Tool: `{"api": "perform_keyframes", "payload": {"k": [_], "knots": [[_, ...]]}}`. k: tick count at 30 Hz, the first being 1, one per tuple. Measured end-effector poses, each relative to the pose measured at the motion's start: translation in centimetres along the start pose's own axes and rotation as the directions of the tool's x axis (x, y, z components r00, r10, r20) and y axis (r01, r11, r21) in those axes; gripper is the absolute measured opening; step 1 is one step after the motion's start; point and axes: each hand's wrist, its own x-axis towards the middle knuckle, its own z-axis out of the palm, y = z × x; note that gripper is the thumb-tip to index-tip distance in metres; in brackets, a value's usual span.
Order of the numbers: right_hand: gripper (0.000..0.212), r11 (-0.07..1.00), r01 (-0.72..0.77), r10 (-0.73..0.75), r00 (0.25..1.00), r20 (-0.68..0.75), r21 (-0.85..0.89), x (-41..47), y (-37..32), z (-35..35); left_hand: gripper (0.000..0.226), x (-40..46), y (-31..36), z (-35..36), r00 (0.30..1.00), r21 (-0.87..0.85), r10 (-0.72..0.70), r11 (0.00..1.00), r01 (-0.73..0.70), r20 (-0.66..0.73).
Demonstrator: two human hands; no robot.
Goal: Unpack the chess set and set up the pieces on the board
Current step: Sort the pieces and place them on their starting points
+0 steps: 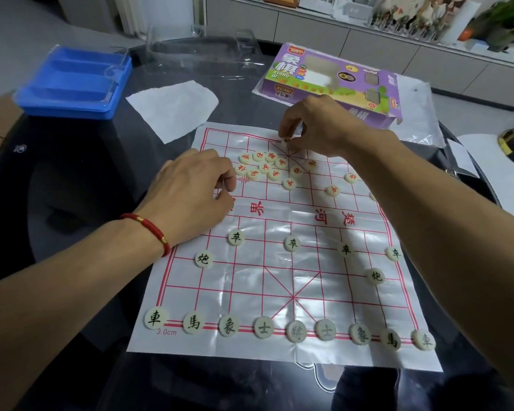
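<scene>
From my head view, my right hand (312, 126) was over the far side of the paper board (279, 280), its fingers curled down and pinching one red-lettered piece (286, 140) at the far palace. My left hand (196, 185) rested on the left edge of the board near the river line, fingers loosely curled; I could not tell if it held anything. A red bracelet (149, 229) was on that wrist. Between my two hands lay a loose cluster of red pieces (264, 167), and a few more were scattered to the right under my right forearm. Nearer to me than both hands, the black-lettered pieces (291, 330) stood in their rows. Beyond my right hand lay the purple box (324, 75), and beyond my left hand a blue tray (74, 84) and a white paper sheet (172, 108) on the dark worktop (86, 173).
</scene>
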Motion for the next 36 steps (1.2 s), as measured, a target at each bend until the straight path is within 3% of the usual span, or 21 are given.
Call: {"api": "perform_keyframes", "payload": {"k": [5, 9, 16, 20, 25, 29, 32, 36], "knots": [[0.028, 1.0, 0.014, -0.014, 1.0, 0.007, 0.001, -0.3, -0.2, -0.3, 0.009, 0.1, -0.2, 0.2, 1.0, 0.005, 0.007, 1.0, -0.007, -0.005], [0.022, 0.999, -0.013, 0.016, 0.996, -0.082, 0.035, -1.8, 0.6, -1.8, 0.01, 0.1, -0.5, 0.2, 1.0, 0.001, 0.012, 1.0, -0.012, -0.009], [0.028, 1.0, 0.005, -0.003, 0.998, 0.055, -0.031, -5.7, 1.2, -1.6, 0.01, 0.2, -1.0, -0.5, 0.99, -0.061, -0.026, 0.998, 0.018, -0.135], [0.031, 1.0, -0.003, 0.005, 0.997, 0.082, -0.022, -5.9, 1.2, -0.7, 0.013, 0.6, -2.3, -0.5, 0.978, 0.0, -0.029, 1.0, 0.03, -0.207], [0.025, 1.0, 0.02, -0.019, 1.0, 0.012, -0.01, -5.9, 2.0, -0.9, 0.015, 0.8, -3.5, 0.1, 0.977, 0.041, -0.015, 0.999, 0.024, -0.212], [0.026, 0.996, -0.083, 0.087, 0.984, -0.155, 0.036, -7.2, 4.8, -2.5, 0.016, 1.0, -3.8, 0.2, 0.977, -0.013, -0.049, 0.999, 0.047, -0.207], [0.026, 0.985, -0.167, 0.17, 0.973, -0.154, 0.033, -8.3, 6.9, -2.1, 0.015, 1.1, -3.9, -0.1, 0.973, -0.076, -0.077, 0.995, 0.061, -0.219], [0.026, 0.984, -0.158, 0.168, 0.975, -0.142, 0.081, -8.4, 7.3, -1.1, 0.015, 1.1, -3.7, 0.0, 0.972, -0.088, -0.096, 0.993, 0.079, -0.214]]}}
